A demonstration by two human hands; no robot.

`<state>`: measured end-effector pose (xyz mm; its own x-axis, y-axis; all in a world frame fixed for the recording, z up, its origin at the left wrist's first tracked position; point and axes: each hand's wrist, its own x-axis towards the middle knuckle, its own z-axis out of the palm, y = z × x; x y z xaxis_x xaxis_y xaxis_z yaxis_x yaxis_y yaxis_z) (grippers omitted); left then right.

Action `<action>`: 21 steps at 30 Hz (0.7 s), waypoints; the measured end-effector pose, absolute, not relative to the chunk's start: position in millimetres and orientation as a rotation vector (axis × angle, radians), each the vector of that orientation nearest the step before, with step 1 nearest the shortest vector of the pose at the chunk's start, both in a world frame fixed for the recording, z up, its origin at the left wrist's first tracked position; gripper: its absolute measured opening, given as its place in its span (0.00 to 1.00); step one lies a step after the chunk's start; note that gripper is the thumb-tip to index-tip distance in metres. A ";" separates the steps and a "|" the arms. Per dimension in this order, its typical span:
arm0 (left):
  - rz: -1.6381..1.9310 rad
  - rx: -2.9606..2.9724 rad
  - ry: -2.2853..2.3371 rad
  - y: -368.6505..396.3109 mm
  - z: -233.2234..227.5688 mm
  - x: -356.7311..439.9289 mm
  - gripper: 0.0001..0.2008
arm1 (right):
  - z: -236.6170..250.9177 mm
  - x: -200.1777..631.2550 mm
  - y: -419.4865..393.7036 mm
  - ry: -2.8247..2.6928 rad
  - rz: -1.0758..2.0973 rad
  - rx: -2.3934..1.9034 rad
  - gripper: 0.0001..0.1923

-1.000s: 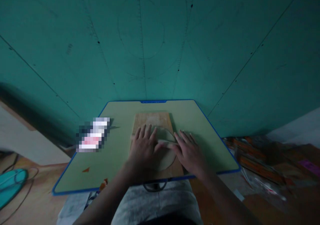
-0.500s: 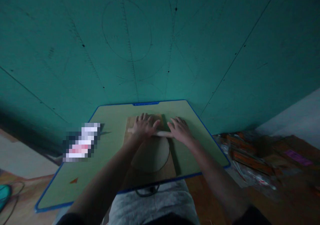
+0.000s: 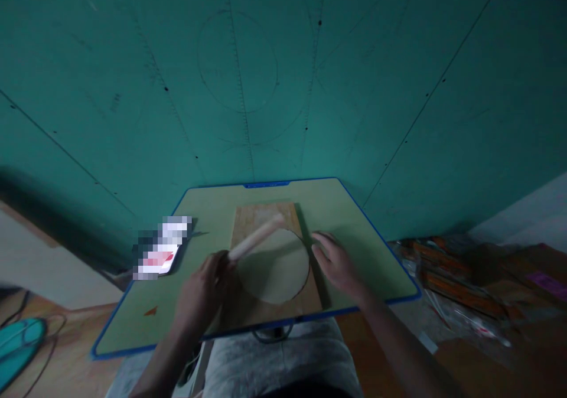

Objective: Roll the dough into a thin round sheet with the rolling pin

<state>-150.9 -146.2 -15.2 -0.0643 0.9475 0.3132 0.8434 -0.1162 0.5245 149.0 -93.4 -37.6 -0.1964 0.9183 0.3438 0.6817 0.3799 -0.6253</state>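
A flat, pale round sheet of what looks like dough (image 3: 274, 271) lies on a wooden board (image 3: 301, 300). My left hand (image 3: 204, 289) is closed round the near-left end of a light rolling pin (image 3: 257, 238), which slants across the upper left of the sheet, its far end over the board's upper part. My right hand (image 3: 334, 259) is beside the board's right edge, with fingers apart and nothing in them. Whether the pin touches the sheet I cannot tell.
The board rests on a small pale table (image 3: 361, 221) with a blue rim, up against a green wall (image 3: 283, 138). A phone-like device (image 3: 163, 250), partly blurred out, stands at the table's left. Wrapped bundles (image 3: 452, 286) lie on the floor at right.
My left hand has drawn back toward me and left, swinging the rolling pin from crosswise to slanted. My right hand has come off the pin to the board's right side. The view has shifted slightly.
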 end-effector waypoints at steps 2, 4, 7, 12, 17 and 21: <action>1.124 1.632 1.974 -153.2 -16.9 -163.3 0.21 | -32.5 136.6 -78.5 -2.104 0.325 -1.402 0.20; 1.300 1.337 1.861 -160.7 -21.4 -172.0 0.25 | -29.1 122.2 -69.6 -2.221 0.199 -1.448 0.20; 1.416 1.116 1.750 -168.8 -27.5 -176.7 0.28 | -29.7 106.4 -64.8 -2.299 0.056 -1.488 0.18; 1.404 0.983 1.738 -171.8 -20.8 -172.0 0.31 | -41.0 100.9 -62.7 -2.281 0.059 -1.418 0.18; 1.408 0.971 1.718 -175.2 -13.0 -168.6 0.30 | -48.6 95.2 -61.1 -2.267 0.146 -1.382 0.21; 1.425 0.984 1.694 -176.2 -18.7 -169.2 0.29 | -46.2 83.7 -57.4 -2.345 0.231 -1.362 0.24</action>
<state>-169.2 -176.2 -18.7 -0.4636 0.8850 -0.0419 0.1100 0.1044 0.9884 83.7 -57.4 -46.2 -0.4343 0.8594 0.2699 0.7902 0.5073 -0.3438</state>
